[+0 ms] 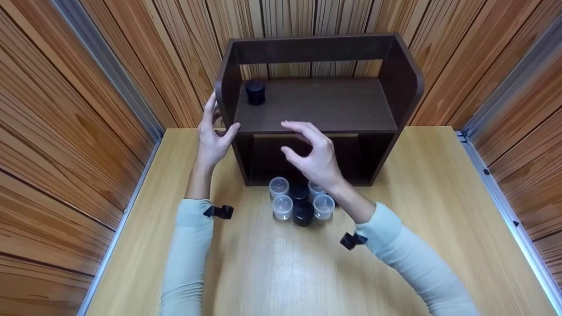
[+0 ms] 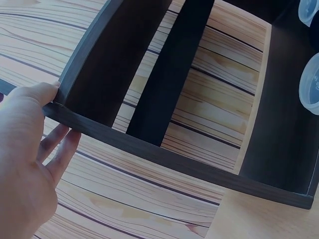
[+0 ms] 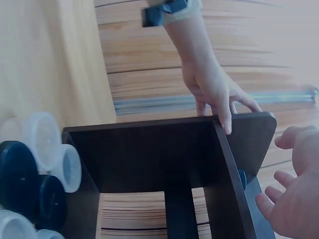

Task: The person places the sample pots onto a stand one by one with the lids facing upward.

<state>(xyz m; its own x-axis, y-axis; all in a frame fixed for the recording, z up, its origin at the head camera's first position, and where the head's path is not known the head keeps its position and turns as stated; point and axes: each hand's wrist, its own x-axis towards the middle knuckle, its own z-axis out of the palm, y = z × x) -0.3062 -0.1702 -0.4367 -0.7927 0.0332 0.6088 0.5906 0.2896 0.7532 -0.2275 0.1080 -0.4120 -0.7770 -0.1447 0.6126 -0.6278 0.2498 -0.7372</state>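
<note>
A dark brown two-level shelf point(image 1: 325, 105) stands against the back wall. My left hand point(image 1: 213, 140) grips its left side panel, thumb at the front edge and fingers along the outer face, as the left wrist view also shows. Over the front of the shelf hovers my right hand point(image 1: 316, 160), its fingers loosely bent, holding nothing. A small black jar point(image 1: 255, 92) stands on the upper board at the left. Below my right hand, clear plastic jars point(image 1: 282, 207) and black jars point(image 1: 303, 213) cluster before the lower compartment, partly hidden by that hand and forearm.
The wooden tabletop point(image 1: 263, 267) extends in front of the shelf and to both sides. Wood-patterned panels point(image 1: 79, 145) enclose it, with metal rails point(image 1: 505, 202) along the edges. A black strap device point(image 1: 221, 212) sits on each wrist.
</note>
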